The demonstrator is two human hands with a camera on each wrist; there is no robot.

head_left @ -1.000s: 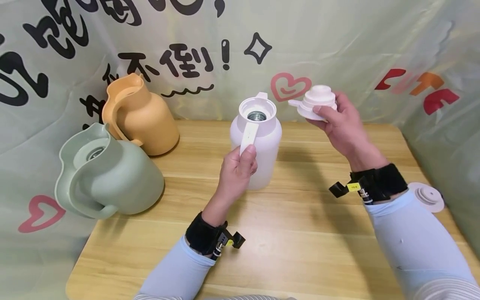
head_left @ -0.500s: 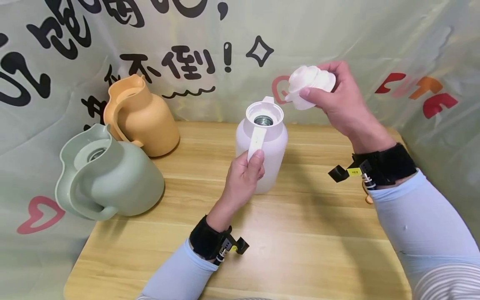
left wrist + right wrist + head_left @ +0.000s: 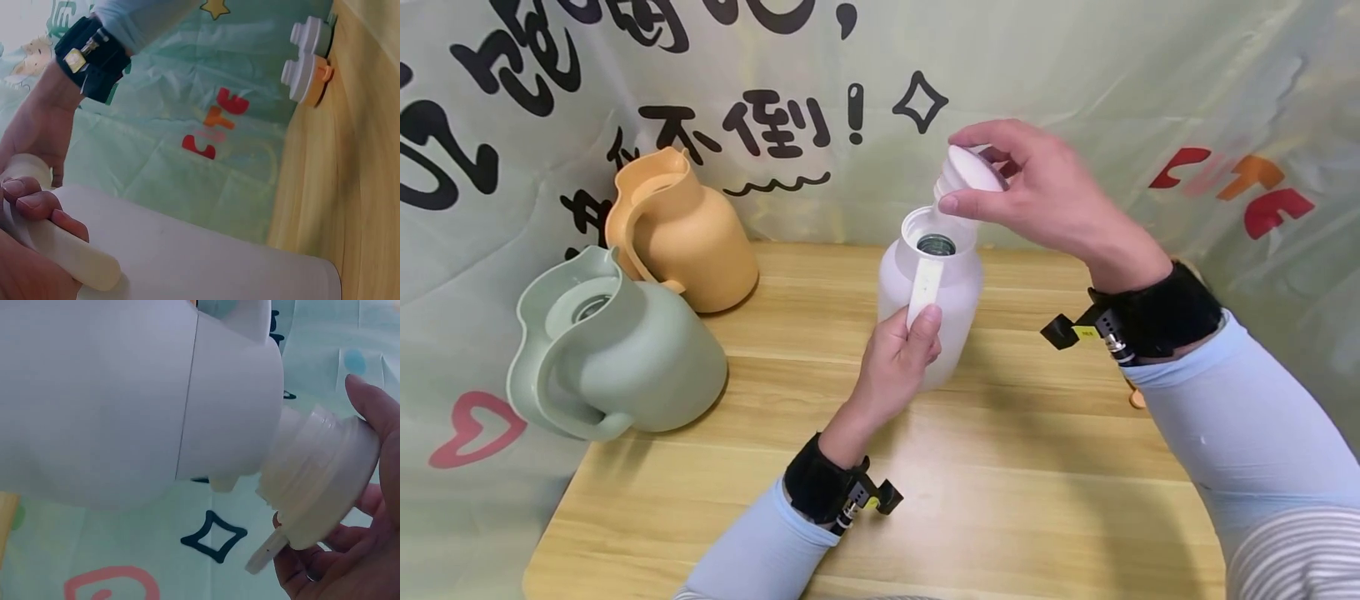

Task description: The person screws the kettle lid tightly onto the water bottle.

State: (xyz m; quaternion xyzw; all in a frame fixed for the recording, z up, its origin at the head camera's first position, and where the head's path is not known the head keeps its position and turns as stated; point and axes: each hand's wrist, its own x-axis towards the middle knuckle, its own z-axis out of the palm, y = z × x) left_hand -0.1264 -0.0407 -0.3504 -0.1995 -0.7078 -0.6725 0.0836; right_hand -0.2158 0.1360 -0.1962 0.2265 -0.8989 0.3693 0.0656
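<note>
A white vacuum jug [image 3: 957, 312] stands mid-table, its mouth uncovered and the metallic inner neck showing. My left hand [image 3: 895, 362] grips its handle [image 3: 927, 282], fingers wrapped around it. Above the far rim, my right hand [image 3: 1045, 196] pinches the white screw lid [image 3: 973, 169] between thumb and fingers. The lid is tilted, its threaded side turned toward the jug mouth. In the right wrist view the lid's threads [image 3: 306, 456] are right at the rim, and a small tab [image 3: 265, 551] sticks out from its edge.
A green jug [image 3: 647, 354] and an orange jug [image 3: 703, 237] stand on the left of the wooden table [image 3: 1000, 500], both without lids. The left wrist view shows a green-sided lid [image 3: 322, 37] and an orange-sided lid [image 3: 315, 81] on the tabletop. A printed curtain [image 3: 1112, 83] hangs behind.
My right hand has lifted the lid, turned it over so its threads face down, and brought it left to the jug mouth. The white jug has shifted slightly right in view.
</note>
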